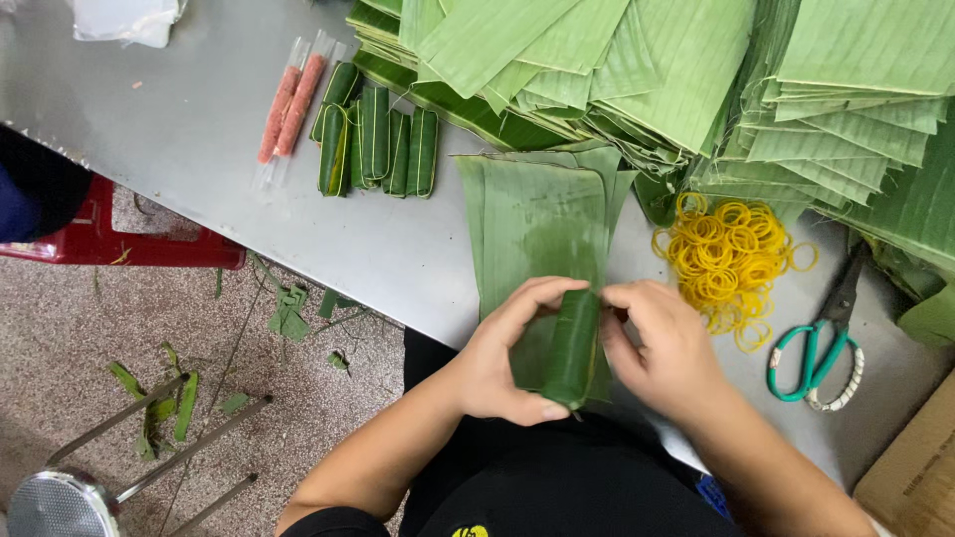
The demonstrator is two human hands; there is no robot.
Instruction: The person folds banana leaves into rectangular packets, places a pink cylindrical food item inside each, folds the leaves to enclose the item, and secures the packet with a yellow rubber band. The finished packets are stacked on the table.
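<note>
Both my hands hold a small green banana-leaf roll (574, 350) at the near edge of the metal table (199, 119). My left hand (507, 358) wraps around its left side, thumb under the lower end. My right hand (662, 343) pinches the roll's upper right edge. Under the roll lies a flat stack of banana-leaf sheets (537, 224). Several finished leaf rolls (378, 149) lie side by side farther left, next to two pink sausage sticks in clear wrap (290, 104).
A heap of yellow rubber bands (726, 259) and green-handled scissors (821, 343) lie right of my hands. Large piles of cut banana leaves (696, 70) fill the table's far side. A red stool (119, 244), leaf scraps and a metal stool (70, 497) are on the floor.
</note>
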